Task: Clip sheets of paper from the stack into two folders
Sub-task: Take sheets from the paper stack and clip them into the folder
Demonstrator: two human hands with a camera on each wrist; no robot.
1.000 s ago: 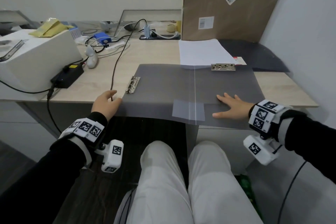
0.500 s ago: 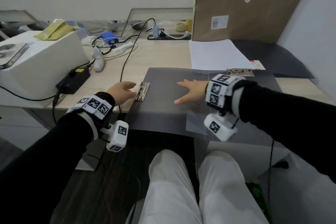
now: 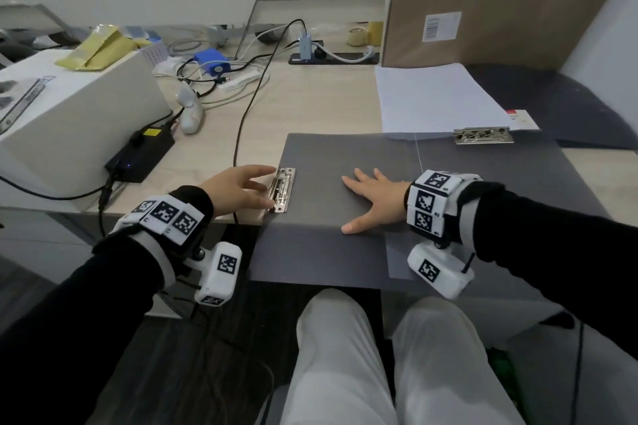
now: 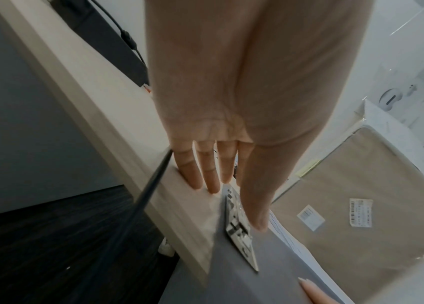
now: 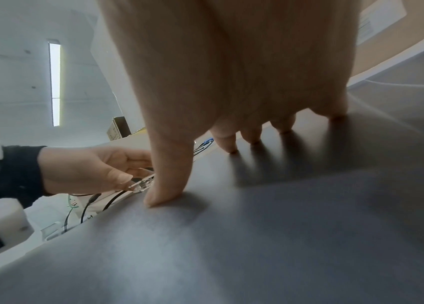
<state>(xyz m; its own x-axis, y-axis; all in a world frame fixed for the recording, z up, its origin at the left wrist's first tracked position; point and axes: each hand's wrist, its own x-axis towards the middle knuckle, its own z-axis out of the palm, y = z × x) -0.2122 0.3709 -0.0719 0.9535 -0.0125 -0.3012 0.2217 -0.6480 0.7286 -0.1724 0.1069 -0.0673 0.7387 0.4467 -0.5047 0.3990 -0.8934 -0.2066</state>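
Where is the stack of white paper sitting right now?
In the head view, the stack of white paper lies at the back right of the desk, before the cardboard box, its near edge by the grey folder.

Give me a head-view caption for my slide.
Right hand flat on the grey folder; left hand at its metal clip.

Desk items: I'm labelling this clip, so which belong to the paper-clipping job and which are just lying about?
Job: open grey plastic folder, its silver metal clips and, white paper stack.

Lying about: brown cardboard box, black power adapter, blue plastic device, yellow padded envelope.
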